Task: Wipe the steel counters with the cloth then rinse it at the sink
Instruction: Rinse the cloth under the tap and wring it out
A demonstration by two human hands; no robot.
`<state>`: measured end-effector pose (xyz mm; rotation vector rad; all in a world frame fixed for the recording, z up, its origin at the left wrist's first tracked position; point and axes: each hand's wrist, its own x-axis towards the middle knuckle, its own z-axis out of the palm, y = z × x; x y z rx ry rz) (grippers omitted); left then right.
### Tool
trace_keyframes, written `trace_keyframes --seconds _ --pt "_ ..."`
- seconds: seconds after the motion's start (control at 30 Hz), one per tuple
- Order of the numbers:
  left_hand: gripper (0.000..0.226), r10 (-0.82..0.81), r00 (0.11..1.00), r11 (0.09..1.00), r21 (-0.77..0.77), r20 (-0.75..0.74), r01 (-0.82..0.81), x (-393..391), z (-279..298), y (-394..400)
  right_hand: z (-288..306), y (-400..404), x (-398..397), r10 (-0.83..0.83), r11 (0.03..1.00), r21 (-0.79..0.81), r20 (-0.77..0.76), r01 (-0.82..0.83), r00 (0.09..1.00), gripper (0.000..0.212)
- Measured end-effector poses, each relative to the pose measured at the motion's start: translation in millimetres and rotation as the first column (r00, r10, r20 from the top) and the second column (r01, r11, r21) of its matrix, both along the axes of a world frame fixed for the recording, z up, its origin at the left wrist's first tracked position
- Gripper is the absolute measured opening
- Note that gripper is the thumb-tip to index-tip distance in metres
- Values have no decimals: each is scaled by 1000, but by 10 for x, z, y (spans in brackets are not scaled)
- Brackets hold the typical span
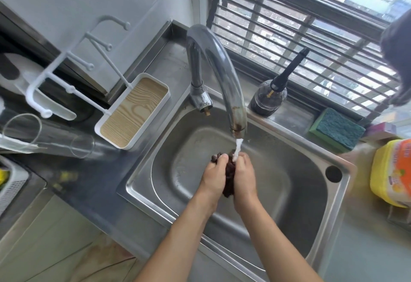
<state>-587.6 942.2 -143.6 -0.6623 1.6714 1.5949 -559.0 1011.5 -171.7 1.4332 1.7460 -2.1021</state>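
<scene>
- Head view: we see both our hands over the steel sink (329, 195), pressed together under the tap (219, 63).
- Our left hand (214, 176) and right hand (244, 177) each have their grip closed on the cloth (229, 178), a dark, bunched wad squeezed between the two palms.
- Part of the cloth pokes out above the left thumb, and a little hangs below the heels of the hands.
- Water (237, 150) runs from the spout straight above the grips and lands on the top of the cloth, by the right fingers.
- Well to the left of the left grip, on the desk (93, 183), stands a white tray (133, 110) with a wood-grain floor; a white rack (73, 68) with pegs rises beside it.
- Further left lies a clear glass (47, 136) on its side.
- Beyond the grips, on the ledge behind the sink, stands a dark bottle (270, 97) with a black nozzle.
- To the right of the right grip and further back lies a green sponge (337, 129); nearer us on that side is a yellow tub (391, 172) with an orange label.
- Behind the ledge we see a barred window (311, 25).
</scene>
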Motion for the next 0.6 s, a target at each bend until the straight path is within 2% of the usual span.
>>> trace_keyframes --seconds 0.03,0.1,0.17,0.2,0.23,0.3,0.43,0.5,0.6 --pt "21 -12 1000 999 -40 -15 12 -43 -22 6 -25 -39 46 33 988 -153 -31 -38 999 24" --pt "35 -153 988 965 -219 -33 143 -109 -37 8 32 -77 131 25 929 -368 -68 -48 997 54" --pt "50 -332 940 870 -408 -75 275 -162 23 -1 132 -37 159 -39 912 -410 -84 1 996 60" --pt "52 -353 928 859 -436 -120 270 -195 78 -9 180 -7 157 -64 909 -416 -103 15 993 57" --pt "53 -325 927 884 -409 -185 228 -235 90 -19 206 25 155 -70 909 -416 -123 13 990 54" --pt "51 -170 938 967 -233 -302 100 -327 116 -35 296 92 129 -72 904 -428 -174 -10 982 47" --pt "44 48 929 993 -83 -367 -84 -574 282 12 434 151 38 -20 939 -341 -165 -38 986 30" --pt "43 184 936 979 -24 -300 -200 -727 328 65 451 150 27 -2 956 -292 -144 -41 990 27" --pt "31 318 936 943 -52 -148 -329 -872 316 140 478 107 1 0 966 -255 -140 -36 990 43"
